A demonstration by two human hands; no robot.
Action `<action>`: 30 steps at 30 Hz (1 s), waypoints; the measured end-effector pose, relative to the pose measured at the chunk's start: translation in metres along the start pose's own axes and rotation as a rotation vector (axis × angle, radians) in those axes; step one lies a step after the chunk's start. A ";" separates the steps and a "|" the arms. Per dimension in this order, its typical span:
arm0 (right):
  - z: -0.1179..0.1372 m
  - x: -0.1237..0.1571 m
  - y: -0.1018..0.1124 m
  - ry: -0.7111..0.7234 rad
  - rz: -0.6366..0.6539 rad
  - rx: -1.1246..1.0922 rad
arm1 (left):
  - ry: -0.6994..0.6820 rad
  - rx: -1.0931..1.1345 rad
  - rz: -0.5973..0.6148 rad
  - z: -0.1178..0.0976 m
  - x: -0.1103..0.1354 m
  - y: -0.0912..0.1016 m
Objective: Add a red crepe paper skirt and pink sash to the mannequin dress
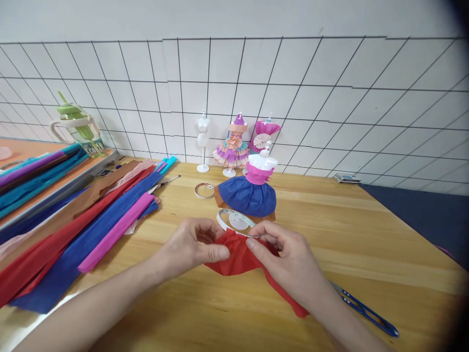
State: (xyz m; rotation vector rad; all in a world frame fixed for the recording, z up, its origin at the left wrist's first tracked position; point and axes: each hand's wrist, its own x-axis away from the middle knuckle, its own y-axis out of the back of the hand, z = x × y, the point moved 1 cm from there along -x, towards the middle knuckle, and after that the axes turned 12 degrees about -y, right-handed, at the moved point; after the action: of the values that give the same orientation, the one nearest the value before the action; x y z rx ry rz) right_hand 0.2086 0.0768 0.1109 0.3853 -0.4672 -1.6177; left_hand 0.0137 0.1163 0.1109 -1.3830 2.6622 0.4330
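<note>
My left hand (196,247) pinches the left part of a red crepe paper strip (236,254) between thumb and fingers. The paper's upper edge is gathered into small pleats, and its right end trails down below my right hand (287,252). That hand grips the strip's upper edge, close to a roll of white tape (222,221). The tape roll stands just behind the paper; whether its loose end is stuck to the pleats is hard to see. Directly behind is a small mannequin (264,160) with a pink band on top and a blue gathered skirt (249,195).
Blue-handled thread snips (366,310) lie beside my right forearm. Crepe paper strips (84,232) spread across the left side. Another tape roll (204,190), a bare mannequin (202,134) and a dressed mannequin (234,146) stand toward the tiled wall. A green-lidded bottle (78,122) is far left.
</note>
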 end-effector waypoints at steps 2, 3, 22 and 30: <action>0.000 -0.001 -0.001 0.015 -0.002 0.005 | 0.043 0.101 -0.021 0.004 -0.001 0.000; 0.000 -0.001 -0.001 0.019 -0.002 0.007 | 0.035 0.100 -0.047 0.005 0.000 -0.001; 0.002 -0.002 -0.002 -0.047 0.103 -0.078 | -0.464 -0.484 -0.198 -0.011 -0.005 0.016; 0.002 -0.002 -0.016 -0.054 0.228 -0.035 | -0.133 -0.294 0.298 -0.006 -0.013 0.009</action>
State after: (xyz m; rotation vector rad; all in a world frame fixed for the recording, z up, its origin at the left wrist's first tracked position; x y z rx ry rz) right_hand 0.1943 0.0800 0.1046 0.2529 -0.5046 -1.4159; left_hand 0.0147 0.1295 0.1218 -0.9698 2.7811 0.9446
